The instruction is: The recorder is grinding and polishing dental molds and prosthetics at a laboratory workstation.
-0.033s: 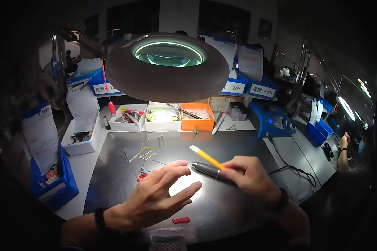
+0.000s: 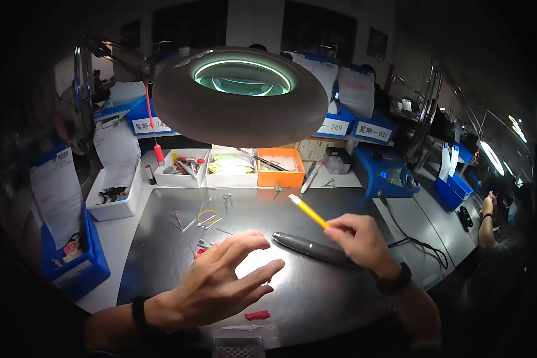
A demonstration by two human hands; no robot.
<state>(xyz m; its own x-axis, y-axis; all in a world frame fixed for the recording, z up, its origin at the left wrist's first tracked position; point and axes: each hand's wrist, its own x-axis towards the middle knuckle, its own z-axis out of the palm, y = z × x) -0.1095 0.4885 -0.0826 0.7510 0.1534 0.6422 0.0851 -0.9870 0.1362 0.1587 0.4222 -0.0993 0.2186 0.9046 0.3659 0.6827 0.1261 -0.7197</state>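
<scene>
Right hand [image 2: 359, 237] pinches yellow tool [image 2: 309, 211]; left hand [image 2: 224, 281] spread; orange tray [image 2: 280, 167] holds rods.

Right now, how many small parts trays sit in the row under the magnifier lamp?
3: a white tray on the left, a white tray in the middle, an orange tray on the right. The lamp may hide others.

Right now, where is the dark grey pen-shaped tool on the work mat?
In the head view the dark grey pen-shaped tool lies on the dark work mat, right of centre, just under the right hand that holds a yellow stick.
</scene>
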